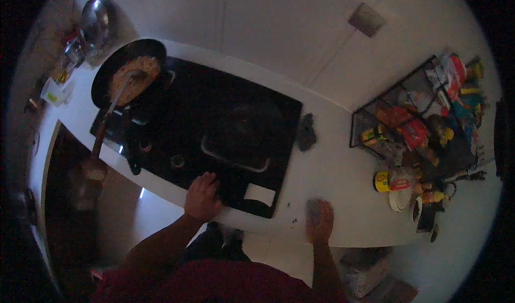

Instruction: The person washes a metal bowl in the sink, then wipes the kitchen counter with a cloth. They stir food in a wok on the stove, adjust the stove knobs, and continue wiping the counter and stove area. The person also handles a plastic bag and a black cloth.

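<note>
My left hand (203,198) rests palm down at the front edge of a black gas cooktop (241,89), holding nothing that I can see. On the white countertop (338,170), right of the cooktop, my right hand (323,222) presses on a greyish cloth or sponge (312,211), too blurred to tell which. Dark crumbs (293,220) lie just left of that hand. A black frying pan (100,81) with orange-brown food (147,67) stands on the cooktop's far left corner. In the food lies a long-handled metal spoon or ladle (120,89).
A dark crumpled thing (307,132) lies against the cooktop's right side. Farther right, a black wire rack (353,130) holds packets, with a yellow-lidded jar (382,181) in front. A white cup (52,93) and a shiny metal vessel (95,23) stand left. A wall socket (366,19) is behind.
</note>
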A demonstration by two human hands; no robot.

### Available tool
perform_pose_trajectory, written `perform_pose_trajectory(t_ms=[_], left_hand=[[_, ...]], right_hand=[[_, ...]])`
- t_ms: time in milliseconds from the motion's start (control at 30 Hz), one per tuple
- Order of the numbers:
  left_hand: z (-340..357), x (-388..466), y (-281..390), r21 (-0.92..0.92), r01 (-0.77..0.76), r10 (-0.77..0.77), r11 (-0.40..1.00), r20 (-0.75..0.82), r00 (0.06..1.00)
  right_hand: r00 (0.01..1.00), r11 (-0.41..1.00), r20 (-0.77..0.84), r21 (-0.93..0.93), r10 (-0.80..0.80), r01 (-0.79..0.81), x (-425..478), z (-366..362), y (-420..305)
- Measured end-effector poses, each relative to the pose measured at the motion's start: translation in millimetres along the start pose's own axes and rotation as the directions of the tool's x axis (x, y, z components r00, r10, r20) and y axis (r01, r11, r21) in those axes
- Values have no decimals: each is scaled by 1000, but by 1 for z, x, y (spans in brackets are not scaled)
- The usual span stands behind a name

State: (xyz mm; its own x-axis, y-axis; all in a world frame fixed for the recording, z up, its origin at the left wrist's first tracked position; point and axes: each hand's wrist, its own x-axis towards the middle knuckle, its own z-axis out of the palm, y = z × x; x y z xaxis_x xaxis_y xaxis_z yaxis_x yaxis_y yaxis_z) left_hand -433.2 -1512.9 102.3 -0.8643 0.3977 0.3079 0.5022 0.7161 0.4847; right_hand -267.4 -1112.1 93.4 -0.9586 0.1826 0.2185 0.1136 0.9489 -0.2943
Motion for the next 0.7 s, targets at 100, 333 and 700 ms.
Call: perform_pose_trajectory(t_ms=[100,333,700], left_hand=[[-9,4,1,-56,-19,19,998,1,1000],[-7,-1,-3,-39,-5,5,999,-2,1000],[-16,10,2,46,-13,13,999,1,1000]], right_hand=[[995,995,-17,-4,99,-99,-3,7,6],[984,983,-32,66,176,-174,6,7,-2],[978,961,-62,205,200,-184,24,37,5]])
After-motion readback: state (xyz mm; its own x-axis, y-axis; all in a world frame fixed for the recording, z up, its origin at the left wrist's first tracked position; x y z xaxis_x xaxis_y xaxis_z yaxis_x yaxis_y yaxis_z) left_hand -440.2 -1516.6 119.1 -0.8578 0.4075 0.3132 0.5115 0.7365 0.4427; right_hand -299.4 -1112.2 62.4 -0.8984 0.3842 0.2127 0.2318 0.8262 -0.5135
